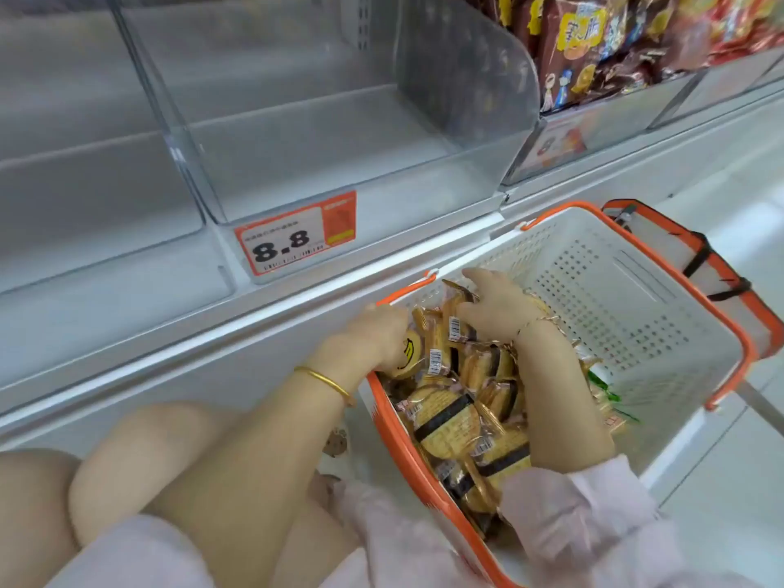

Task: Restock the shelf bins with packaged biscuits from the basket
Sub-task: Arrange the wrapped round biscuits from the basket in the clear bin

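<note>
- Biscuit packs (449, 422) fill the near end of the basket (636, 316).
- My left grip (377, 333) curls round one pack.
- My right grip (496, 311) clasps upright packs.

The scene is lit brightly and evenly with white light. Only soft, weak shadows are seen, under the front of the clear bin (339, 133) and among the biscuit packs (445, 422) in the basket (636, 290). Pale reflections are spread over the bin walls, and small glints are noticed on the wrappers. The shelf edge (169, 345) is bent by the wide lens. On the price tag (292, 237) only the big digits can be read; the snack bags (615, 44) and the sleeves (585, 502) are smeared.
</note>
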Demonstrator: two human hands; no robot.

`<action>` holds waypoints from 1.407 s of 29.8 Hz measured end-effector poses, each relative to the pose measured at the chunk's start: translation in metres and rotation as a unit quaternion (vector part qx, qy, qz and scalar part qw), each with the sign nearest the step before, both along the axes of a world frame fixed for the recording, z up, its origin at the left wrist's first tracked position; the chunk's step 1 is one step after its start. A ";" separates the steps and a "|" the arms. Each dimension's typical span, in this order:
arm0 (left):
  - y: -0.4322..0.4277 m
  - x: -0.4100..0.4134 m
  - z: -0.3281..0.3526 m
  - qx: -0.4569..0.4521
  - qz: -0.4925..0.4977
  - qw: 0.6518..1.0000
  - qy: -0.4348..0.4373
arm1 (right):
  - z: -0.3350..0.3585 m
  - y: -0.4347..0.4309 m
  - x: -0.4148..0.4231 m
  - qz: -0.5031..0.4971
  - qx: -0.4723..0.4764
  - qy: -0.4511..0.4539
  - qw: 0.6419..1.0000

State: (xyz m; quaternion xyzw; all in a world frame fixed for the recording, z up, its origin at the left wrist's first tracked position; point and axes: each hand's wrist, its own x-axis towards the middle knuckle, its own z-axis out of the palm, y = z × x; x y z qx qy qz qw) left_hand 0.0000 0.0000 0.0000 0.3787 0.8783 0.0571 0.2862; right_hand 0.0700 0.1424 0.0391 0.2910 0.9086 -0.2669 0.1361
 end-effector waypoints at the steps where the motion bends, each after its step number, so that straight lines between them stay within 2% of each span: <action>1: 0.004 0.002 -0.001 -0.020 -0.005 1.000 0.011 | -0.001 0.001 0.000 0.019 -0.009 -0.016 1.000; 6: 0.010 0.007 0.001 -0.033 0.016 0.999 0.027 | 0.002 0.003 0.004 0.043 -0.093 -0.017 0.995; 10: 0.009 0.006 0.009 -0.018 0.033 0.999 0.026 | 0.004 0.010 0.002 0.036 -0.094 0.057 0.993; 13: 0.006 0.001 0.017 -0.009 0.036 0.999 0.009 | 0.008 0.016 0.005 0.078 -0.070 0.116 0.988; 17: -0.002 -0.007 0.034 0.013 0.054 0.998 -0.015 | 0.014 0.016 0.015 0.070 -0.112 0.182 0.974; 20: -0.009 -0.011 0.048 0.046 0.074 0.996 -0.031 | 0.018 0.012 0.018 0.083 -0.132 0.202 0.967; 25: -0.026 -0.008 0.082 0.081 0.101 0.991 -0.031 | 0.036 0.000 0.020 0.120 -0.091 0.227 0.962; 29: -0.051 -0.006 0.120 0.075 0.115 0.990 -0.006 | 0.056 -0.019 0.029 0.160 -0.109 0.331 0.924; 34: -0.097 -0.002 0.165 0.067 0.131 0.989 0.019 | 0.072 -0.053 0.032 0.161 -0.196 0.377 0.891; 38: -0.143 -0.001 0.190 0.080 0.165 0.982 0.049 | 0.079 -0.089 0.024 0.133 -0.400 0.372 0.827; 42: -0.196 0.000 0.209 0.091 0.208 0.971 0.069 | 0.086 -0.131 0.012 0.131 -0.501 0.349 0.781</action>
